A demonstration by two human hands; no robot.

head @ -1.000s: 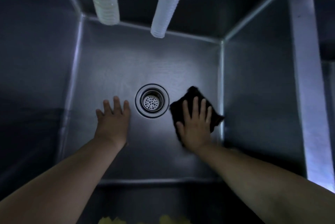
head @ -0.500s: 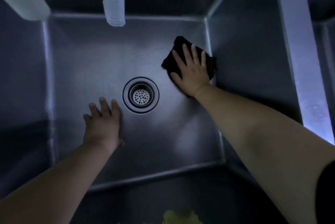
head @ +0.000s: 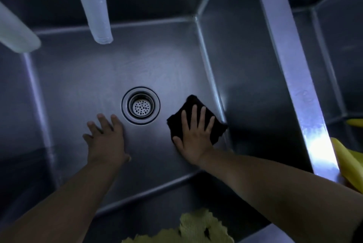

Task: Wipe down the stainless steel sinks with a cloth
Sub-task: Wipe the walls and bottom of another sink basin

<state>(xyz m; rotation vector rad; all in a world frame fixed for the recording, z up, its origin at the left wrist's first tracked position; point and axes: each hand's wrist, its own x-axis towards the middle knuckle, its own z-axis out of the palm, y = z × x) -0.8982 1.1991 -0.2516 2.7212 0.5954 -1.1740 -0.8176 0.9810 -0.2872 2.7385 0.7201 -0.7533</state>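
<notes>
Since 0.5 s ago the right hand (head: 193,136) has drawn the black cloth (head: 196,118) back from the upper right corner of the basin floor to the lower right, while the left hand (head: 105,140) has stayed planted beside the drain. Largest in view is the stainless steel sink (head: 169,61), its floor filling the middle of the frame, with a bright divider rim (head: 290,61) running down the right and a 2nd basin (head: 341,50) beyond it. 2 pale hoses (head: 92,4) hang in at the upper left. Right of centre, the cloth lies flat on the floor under straight, spread fingers pressing it down, its right edge just at the seam with the right wall. Left of the drain (head: 140,105), the left hand lies flat and holds nothing, bracing. Unwiped floor probably lies left of the cloth, toward the drain, so the right hand is the nearer one for that sweep. Dim light hides any smears; yellow items at the lower and right edges are cut off and unclear.
</notes>
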